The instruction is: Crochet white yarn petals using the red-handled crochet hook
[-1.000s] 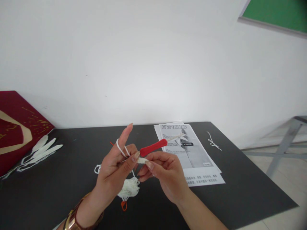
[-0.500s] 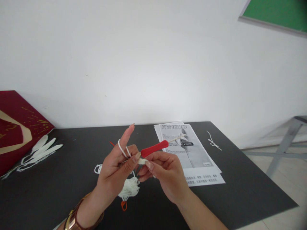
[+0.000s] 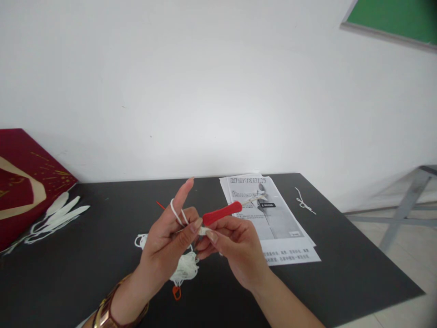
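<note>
Between my two hands is a small piece of white crochet work (image 3: 204,231). My left hand (image 3: 170,239) pinches its left end between thumb and fingers, with white yarn looped round the raised index finger. The thumb and fingers of my right hand (image 3: 234,241) grip the right end. A red-handled crochet hook (image 3: 222,213) lies above my right fingers, its thin shaft pointing to the upper right. Behind and below my left hand, a bundle of white yarn (image 3: 186,268) rests on the black table (image 3: 211,300), with an orange stitch marker (image 3: 176,292) at its lower end.
Printed sheets (image 3: 290,250) lie behind my right hand. A short knotted white yarn (image 3: 302,202) is farther right. On the left are several white crocheted petals (image 3: 63,214) beside a dark red bag (image 3: 20,182). A thin red stick (image 3: 160,205) shows behind my left hand.
Both hands hold nearly the same pose. The hook handle and my left index fingertip have shifted slightly to the right, and less of the crochet piece shows between my fingertips.
</note>
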A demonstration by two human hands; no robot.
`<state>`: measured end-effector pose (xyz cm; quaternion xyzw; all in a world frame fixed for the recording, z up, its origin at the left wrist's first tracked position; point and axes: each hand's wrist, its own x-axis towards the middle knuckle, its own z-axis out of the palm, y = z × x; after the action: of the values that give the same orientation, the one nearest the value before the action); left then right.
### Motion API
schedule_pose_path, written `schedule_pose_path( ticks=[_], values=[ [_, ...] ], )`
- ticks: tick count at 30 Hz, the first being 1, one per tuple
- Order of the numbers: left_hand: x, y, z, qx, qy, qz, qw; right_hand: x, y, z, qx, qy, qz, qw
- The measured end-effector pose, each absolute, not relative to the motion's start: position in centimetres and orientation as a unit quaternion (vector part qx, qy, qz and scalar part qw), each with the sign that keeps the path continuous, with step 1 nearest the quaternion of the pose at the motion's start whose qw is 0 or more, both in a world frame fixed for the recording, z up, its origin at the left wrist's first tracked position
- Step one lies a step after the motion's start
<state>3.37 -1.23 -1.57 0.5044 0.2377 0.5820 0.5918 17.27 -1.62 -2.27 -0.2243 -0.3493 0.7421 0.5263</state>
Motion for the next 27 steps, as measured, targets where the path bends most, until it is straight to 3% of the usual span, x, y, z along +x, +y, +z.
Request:
schedule_pose_path(
  ticks=[27],
  values=[
    [3.73,-1.25,-1.55,0.463,0.181,0.578,0.648,17.39,-1.58,-2.24,-0.235,-0.357,0.744,0.513]
  ],
)
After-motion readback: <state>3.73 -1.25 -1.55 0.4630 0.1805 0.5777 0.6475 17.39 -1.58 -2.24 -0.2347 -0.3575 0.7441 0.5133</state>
